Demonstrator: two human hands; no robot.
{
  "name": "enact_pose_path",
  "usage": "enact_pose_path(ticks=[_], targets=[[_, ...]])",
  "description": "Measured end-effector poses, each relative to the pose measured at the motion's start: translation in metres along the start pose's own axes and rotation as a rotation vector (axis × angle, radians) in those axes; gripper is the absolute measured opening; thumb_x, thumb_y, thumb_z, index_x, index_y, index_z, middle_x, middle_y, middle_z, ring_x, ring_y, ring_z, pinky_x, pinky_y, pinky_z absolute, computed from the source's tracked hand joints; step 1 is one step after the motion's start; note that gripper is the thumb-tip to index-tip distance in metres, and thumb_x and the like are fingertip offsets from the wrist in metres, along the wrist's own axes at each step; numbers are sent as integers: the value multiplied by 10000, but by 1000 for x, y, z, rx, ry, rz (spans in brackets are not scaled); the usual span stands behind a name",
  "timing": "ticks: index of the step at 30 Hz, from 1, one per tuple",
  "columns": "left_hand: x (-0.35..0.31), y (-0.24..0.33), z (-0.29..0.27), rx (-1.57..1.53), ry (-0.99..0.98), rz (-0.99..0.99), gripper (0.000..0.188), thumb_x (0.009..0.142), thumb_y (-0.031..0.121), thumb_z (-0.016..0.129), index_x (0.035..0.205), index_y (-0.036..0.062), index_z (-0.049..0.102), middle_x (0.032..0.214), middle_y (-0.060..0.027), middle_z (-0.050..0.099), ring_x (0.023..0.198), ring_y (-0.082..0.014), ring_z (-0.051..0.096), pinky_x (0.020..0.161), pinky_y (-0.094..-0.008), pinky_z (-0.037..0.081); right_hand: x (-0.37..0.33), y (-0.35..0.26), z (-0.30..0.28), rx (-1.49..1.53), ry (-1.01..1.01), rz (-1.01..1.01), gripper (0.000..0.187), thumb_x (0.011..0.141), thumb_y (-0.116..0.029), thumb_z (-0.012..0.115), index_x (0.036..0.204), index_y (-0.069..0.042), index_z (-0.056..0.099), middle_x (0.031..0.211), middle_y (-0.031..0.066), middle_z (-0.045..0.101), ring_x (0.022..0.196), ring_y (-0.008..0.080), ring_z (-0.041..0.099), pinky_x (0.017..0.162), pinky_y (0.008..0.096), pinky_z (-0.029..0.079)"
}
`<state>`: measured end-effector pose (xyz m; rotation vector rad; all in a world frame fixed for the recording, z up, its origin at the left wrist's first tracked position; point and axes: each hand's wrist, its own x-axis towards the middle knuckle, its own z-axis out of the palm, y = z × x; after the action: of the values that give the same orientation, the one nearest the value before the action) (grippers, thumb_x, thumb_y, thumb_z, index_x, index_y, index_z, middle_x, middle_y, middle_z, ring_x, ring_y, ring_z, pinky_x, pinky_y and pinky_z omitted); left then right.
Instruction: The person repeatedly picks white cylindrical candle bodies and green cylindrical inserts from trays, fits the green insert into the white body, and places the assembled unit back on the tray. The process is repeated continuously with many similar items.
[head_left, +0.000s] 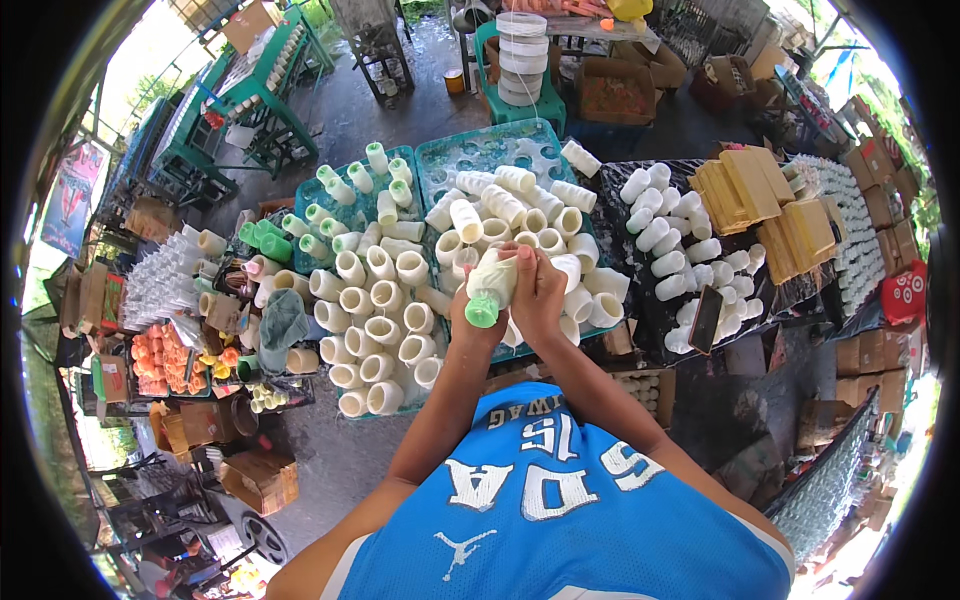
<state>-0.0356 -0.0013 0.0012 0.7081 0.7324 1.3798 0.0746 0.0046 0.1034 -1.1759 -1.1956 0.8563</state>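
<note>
In front of my chest, both hands hold a pale cream, sleeve-like piece with a light green round end that points toward me. My left hand is closed around its left side, partly hidden behind the green end. On the other side my right hand grips it, thumb pressed near its far end. Beneath and beyond the hands, a heap of cream hollow cylinders lies on a teal tray. More open-mouthed cream cylinders stand to the left, mouths toward me.
Green-and-cream pieces stand on the tray's far left. Right of it, a black-covered table bears white cylinders and yellow-brown slabs. A green chair with stacked white rolls stands beyond. Orange pieces lie left.
</note>
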Motion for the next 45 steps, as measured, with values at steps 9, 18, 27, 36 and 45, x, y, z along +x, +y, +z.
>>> enact_pose_path(ticks=[9, 18, 27, 36, 45], targets=[[-1, 7, 13, -775, -74, -230, 478, 1182, 369, 420, 1497, 30, 539, 1424, -133, 653, 1296, -270, 644, 1131, -401, 508, 12, -1, -15, -127, -47, -126, 428, 1164, -295, 520, 991, 22, 751, 830, 121, 741, 764, 160, 667, 729, 315, 533], [-13, 61, 52, -570, 206, -105, 560, 1167, 511, 389, 1425, 38, 544, 1408, -154, 643, 1292, -291, 640, 1136, -446, 499, 21, 18, 10, 233, -177, 270, 408, 1183, -308, 475, 1125, 27, 700, 1007, 100, 742, 902, 155, 673, 839, 320, 545], [-17, 74, 42, -682, 41, -93, 515, 1171, 452, 400, 1518, 87, 509, 1523, -96, 579, 1434, -255, 530, 1223, -432, 406, -15, 7, 22, 90, -289, 25, 554, 1177, -303, 457, 1600, 53, 412, 1526, 187, 504, 1385, 258, 526, 1194, 372, 383], [-30, 105, 77, -244, -86, 213, 596, 1181, 425, 346, 1675, 94, 308, 1666, -105, 414, 1527, -263, 432, 1283, -418, 308, -1, -34, 8, 406, -463, -1, 633, 1183, -442, 382, 1672, -42, 334, 1721, 130, 354, 1575, 249, 350, 1293, 401, 274], [-31, 118, 83, 147, -22, 298, 701, 1165, 557, 338, 1627, 34, 405, 1582, -137, 493, 1413, -225, 526, 1197, -374, 407, -1, -49, 0, 184, -319, -139, 596, 1186, -427, 354, 1549, 15, 524, 1461, 195, 615, 1324, 296, 609, 1116, 408, 473]])
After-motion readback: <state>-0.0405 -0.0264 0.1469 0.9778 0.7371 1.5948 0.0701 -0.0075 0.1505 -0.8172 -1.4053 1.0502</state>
